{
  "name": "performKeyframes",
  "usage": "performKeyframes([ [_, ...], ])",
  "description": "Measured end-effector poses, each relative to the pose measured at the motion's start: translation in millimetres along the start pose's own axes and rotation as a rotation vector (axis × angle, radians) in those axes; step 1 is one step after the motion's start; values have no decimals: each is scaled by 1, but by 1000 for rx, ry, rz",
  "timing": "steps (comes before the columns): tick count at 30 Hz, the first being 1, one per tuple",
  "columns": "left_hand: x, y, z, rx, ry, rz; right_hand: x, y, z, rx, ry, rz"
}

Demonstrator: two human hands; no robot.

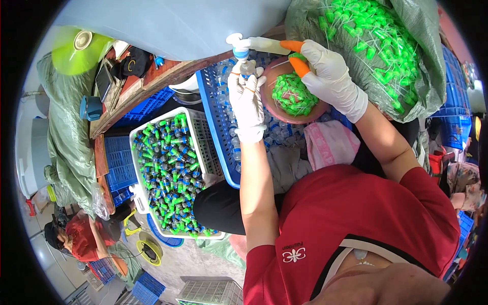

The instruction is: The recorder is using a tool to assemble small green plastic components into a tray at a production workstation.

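Observation:
My left hand (247, 101), in a white glove, grips a small clear bottle (247, 67) with a blue band at its neck. The bottle stands upright just below a white fitting (234, 39) beside the big pale container. My right hand (335, 79), also gloved, has orange covers on thumb and finger. These two close at the end of a translucent white tube (267, 45), whose other end meets the fitting. Beneath the right hand, a pinkish-brown bowl (268, 104) holds green caps with white sticks (294, 96); it rests over a blue basket (209, 107) of clear bottles.
Left of my knee stands a white crate (133, 152) of green-capped bottles. A grey-green sack (432, 76) at the upper right holds many green caps. The pale container (168, 28) fills the top. Another person (84, 239) sits at the lower left, near a green fan (76, 48) higher up.

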State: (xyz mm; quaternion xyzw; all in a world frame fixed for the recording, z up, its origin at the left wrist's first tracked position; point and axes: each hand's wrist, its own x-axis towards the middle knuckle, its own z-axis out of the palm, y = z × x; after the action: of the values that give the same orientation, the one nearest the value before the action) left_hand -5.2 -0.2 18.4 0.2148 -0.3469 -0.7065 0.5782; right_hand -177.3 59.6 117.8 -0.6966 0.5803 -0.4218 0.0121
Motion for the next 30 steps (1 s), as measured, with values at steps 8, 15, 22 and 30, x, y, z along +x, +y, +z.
performKeyframes([
  [8, 1, -2, -2, 39, -14, 1, -2, 1, 1, 44, -9, -4],
  [15, 1, -2, -2, 37, -10, -2, -1, 0, 0, 20, -25, 33],
  [22, 0, -2, -5, 73, -6, 6, -3, 0, 0, 56, -1, 17],
  [30, -30, -15, -9, 198, -103, -46, -21, -5, 3, 63, 44, -56],
])
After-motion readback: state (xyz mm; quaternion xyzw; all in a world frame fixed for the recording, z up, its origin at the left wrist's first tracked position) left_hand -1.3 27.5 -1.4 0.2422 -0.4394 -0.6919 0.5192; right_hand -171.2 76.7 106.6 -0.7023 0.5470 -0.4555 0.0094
